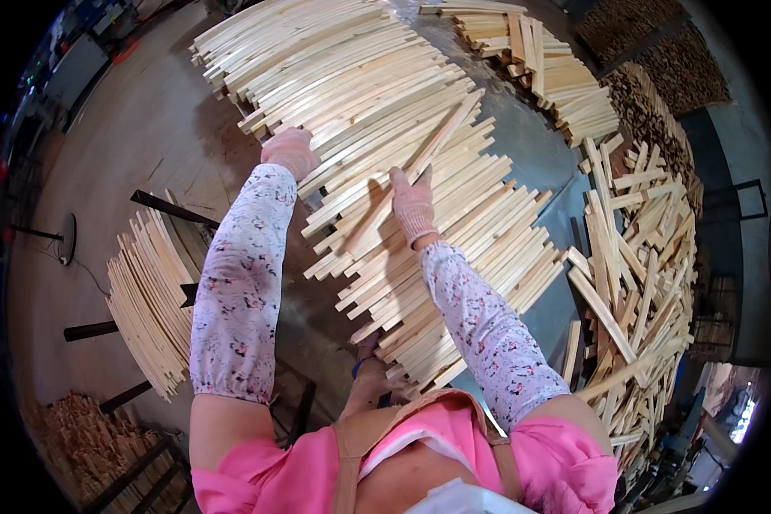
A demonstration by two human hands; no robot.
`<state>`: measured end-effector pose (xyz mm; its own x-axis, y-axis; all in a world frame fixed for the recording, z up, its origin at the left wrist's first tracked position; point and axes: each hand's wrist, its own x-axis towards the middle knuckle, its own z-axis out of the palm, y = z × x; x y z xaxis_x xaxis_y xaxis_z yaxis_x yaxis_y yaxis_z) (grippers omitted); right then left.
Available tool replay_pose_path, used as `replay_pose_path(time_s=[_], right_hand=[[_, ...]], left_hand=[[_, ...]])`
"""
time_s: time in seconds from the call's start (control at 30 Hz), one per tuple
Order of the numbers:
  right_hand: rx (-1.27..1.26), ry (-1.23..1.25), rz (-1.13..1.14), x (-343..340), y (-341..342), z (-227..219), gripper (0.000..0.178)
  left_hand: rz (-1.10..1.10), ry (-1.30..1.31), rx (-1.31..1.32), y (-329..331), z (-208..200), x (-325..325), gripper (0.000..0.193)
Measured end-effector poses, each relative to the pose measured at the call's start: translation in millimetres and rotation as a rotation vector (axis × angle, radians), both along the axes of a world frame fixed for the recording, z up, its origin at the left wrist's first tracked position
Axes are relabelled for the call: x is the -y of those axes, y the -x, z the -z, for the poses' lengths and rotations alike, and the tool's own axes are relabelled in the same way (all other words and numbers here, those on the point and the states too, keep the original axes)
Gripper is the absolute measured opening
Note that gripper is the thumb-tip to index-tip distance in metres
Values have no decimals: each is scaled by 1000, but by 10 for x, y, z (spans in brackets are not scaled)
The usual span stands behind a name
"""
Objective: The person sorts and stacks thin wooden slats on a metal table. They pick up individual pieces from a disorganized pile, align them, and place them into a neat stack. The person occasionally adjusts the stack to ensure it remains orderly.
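Pale squared wooden stick [445, 135] — aslant, far right to near left, atop pale wooden slats [360, 107] | my pink-gloved right hand [413, 204], nearer, grasps its middle | my pink-gloved left hand [291, 153] curls by slat ends — grip I can't tell

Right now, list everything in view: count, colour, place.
Wooden strips: many, pale, side by side on the bench
Slanting strip: one, pale, across those, in the right hand
Bench: one, grey, under the strips
Far stack: one, pale, upper right
Jumbled heap: one, pale, right
Brown piles: several, upper right
Side stack: one, pale, left
Dark bars: several, around the side stack
Lower pile: one, brownish, lower left
Floor: one, brownish, left
Edge clutter: count unclear, mixed
Sleeves: two, white floral, on both arms
Shirt: one, pink, lower middle
Hands: two, pink-gloved; left hand at strip ends
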<state>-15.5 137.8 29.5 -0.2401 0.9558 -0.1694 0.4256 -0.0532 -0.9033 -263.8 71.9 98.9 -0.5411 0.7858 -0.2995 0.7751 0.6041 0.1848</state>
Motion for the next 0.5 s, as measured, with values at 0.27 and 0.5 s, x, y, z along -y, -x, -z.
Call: replay_pose_path(time_s=[0.27, 0.5], right_hand=[[404, 34, -186, 266, -987, -115, 112], [562, -553, -860, 189, -1867, 419, 42]], left_hand=[[412, -97, 315, -1792, 411, 554, 73], [267, -145, 185, -2882, 452, 675, 76]])
